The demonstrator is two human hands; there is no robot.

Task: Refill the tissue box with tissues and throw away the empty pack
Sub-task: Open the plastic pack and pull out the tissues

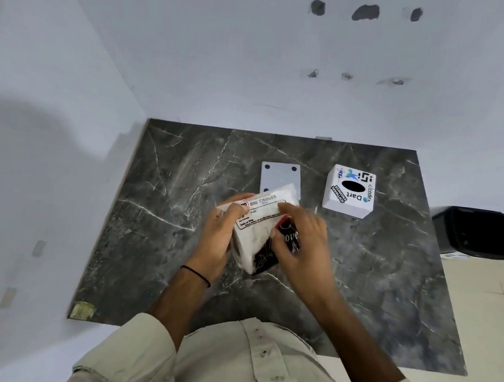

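Note:
I hold a plastic pack of tissues (253, 231), white with a "BIG TISSUES" label and a dark printed side, above the middle of the marble table (162, 215). My left hand (219, 236) grips its left side and top edge. My right hand (303, 246) grips its right side over the dark print. The white tissue box (348, 191), covered in stickers with a dark oval slot on top, stands on the table to the right, apart from both hands. A flat white panel (277, 177) with dark round pads lies behind the pack, partly hidden by it.
The table stands in a corner, with white walls (251, 74) at the left and the back. A black bin (473, 231) sits on the floor past the table's right edge. My shirt fills the bottom of the view.

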